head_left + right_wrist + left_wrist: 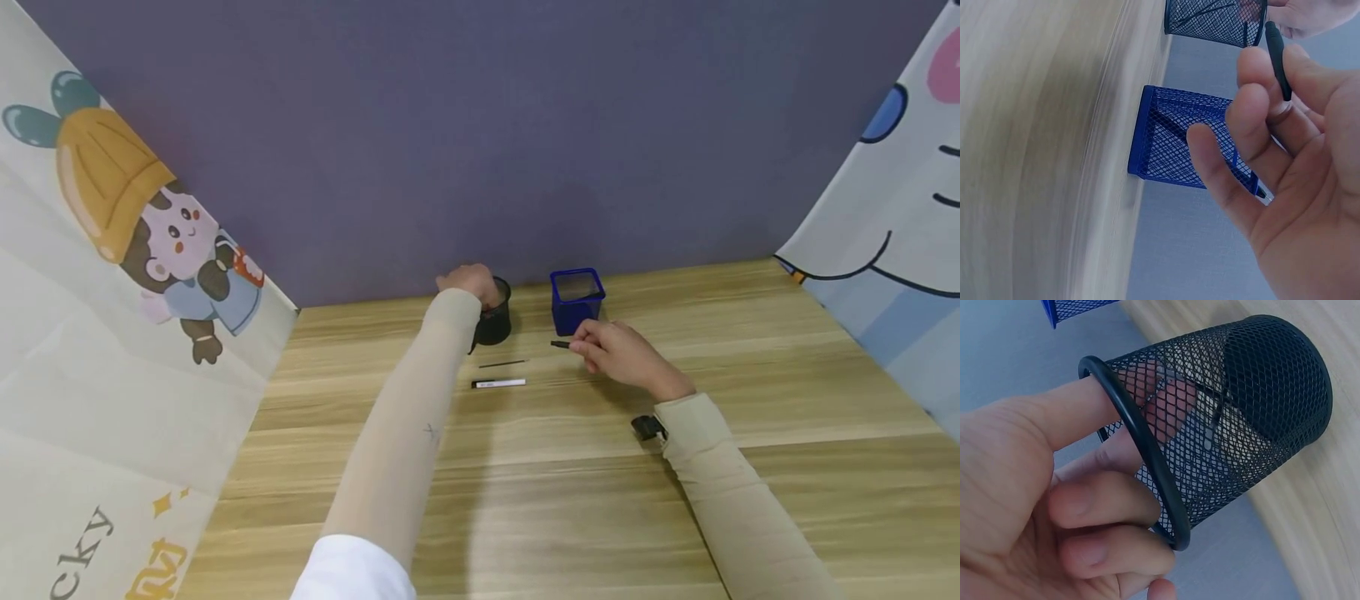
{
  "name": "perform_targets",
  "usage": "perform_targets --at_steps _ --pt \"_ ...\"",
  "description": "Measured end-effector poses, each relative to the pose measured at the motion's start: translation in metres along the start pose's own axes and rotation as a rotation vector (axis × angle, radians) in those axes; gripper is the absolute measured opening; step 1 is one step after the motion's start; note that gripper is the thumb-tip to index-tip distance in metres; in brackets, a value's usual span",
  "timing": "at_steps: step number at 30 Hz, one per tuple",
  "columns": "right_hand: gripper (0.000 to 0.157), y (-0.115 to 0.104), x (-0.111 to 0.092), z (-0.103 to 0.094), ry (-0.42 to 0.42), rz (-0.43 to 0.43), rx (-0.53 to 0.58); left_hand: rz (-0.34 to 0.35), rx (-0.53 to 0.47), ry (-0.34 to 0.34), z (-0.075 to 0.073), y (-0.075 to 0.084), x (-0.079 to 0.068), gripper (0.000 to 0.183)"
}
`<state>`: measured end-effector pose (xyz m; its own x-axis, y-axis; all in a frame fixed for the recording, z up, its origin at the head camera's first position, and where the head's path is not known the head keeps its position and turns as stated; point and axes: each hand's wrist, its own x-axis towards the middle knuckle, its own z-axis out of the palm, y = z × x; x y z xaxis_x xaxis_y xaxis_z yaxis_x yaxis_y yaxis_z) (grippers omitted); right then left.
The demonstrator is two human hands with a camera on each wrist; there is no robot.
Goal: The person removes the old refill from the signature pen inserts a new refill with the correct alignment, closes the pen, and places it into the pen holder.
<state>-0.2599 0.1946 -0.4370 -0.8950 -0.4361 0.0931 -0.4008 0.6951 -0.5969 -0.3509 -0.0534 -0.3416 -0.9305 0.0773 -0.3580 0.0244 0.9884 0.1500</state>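
My left hand (468, 282) reaches over the rim of a round black mesh pen holder (1260, 381). Through the mesh, its thumb and forefinger appear to pinch the end of a thin dark stick (1200, 383); the other fingers curl outside the rim. Between thumb and fingers, my right hand (618, 354) pinches a slim black pen-like stick (1277, 56), thicker at its far end. Behind that hand stands a square blue mesh pen holder (576, 312), with a pen (1262, 192) leaning inside and its silvery tip past the rim.
A thin dark stick (502, 363) and a white marker with a black end (501, 383) lie on the wooden table (570, 483) between the arms. A grey-purple panel (487, 150) rises along the back edge. Printed cloths (60, 350) hang at both sides.
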Motion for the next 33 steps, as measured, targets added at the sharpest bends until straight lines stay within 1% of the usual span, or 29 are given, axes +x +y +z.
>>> perform_targets --at_steps 5,7,9,12,14,15,17,20,22,25,27,29,32,33 --pt "0.027 0.001 0.0 0.0 0.007 0.004 -0.007 -0.013 0.021 0.003 0.001 0.002 0.002 0.019" --pt "0.027 0.002 0.0 0.0 0.009 0.003 -0.01 -0.026 0.031 -0.014 0.0 0.004 0.002 0.018" --pt "0.027 0.002 0.0 -0.001 0.011 0.001 -0.014 -0.042 0.042 -0.047 -0.003 0.006 0.002 0.019" --pt "0.027 0.002 -0.001 -0.001 0.011 -0.001 -0.014 -0.064 0.067 -0.104 -0.007 0.01 0.001 0.025" --pt "0.026 0.002 -0.001 -0.002 0.009 0.001 -0.012 -0.078 0.083 -0.138 -0.01 0.013 0.0 0.033" --pt "0.026 0.002 -0.001 -0.002 0.009 0.002 -0.011 -0.083 0.089 -0.147 -0.011 0.014 0.0 0.038" --pt "0.025 0.002 -0.002 -0.002 0.011 0.005 -0.011 -0.089 0.095 -0.15 -0.011 0.016 0.0 0.042" --pt "0.026 0.003 -0.002 -0.001 0.013 0.005 -0.014 -0.09 0.087 -0.117 -0.009 0.015 0.0 0.042" --pt "0.026 0.003 -0.002 -0.001 0.014 0.006 -0.016 -0.092 0.079 -0.074 -0.004 0.013 0.005 0.038" --pt "0.025 0.003 -0.001 -0.001 0.017 0.007 -0.018 -0.087 0.066 0.0 0.0 0.01 0.007 0.038" --pt "0.025 0.003 -0.001 -0.001 0.017 0.009 -0.018 -0.087 0.062 0.037 0.001 0.008 0.008 0.037" --pt "0.024 0.003 -0.001 -0.002 0.017 0.009 -0.019 -0.079 0.059 0.064 0.0 0.007 0.006 0.031" --pt "0.025 0.002 -0.001 -0.002 0.014 0.008 -0.018 -0.064 0.051 0.096 -0.002 0.003 0.006 0.016" --pt "0.024 0.002 -0.001 -0.002 0.013 0.007 -0.018 -0.051 0.048 0.106 -0.002 0.002 0.005 0.015"
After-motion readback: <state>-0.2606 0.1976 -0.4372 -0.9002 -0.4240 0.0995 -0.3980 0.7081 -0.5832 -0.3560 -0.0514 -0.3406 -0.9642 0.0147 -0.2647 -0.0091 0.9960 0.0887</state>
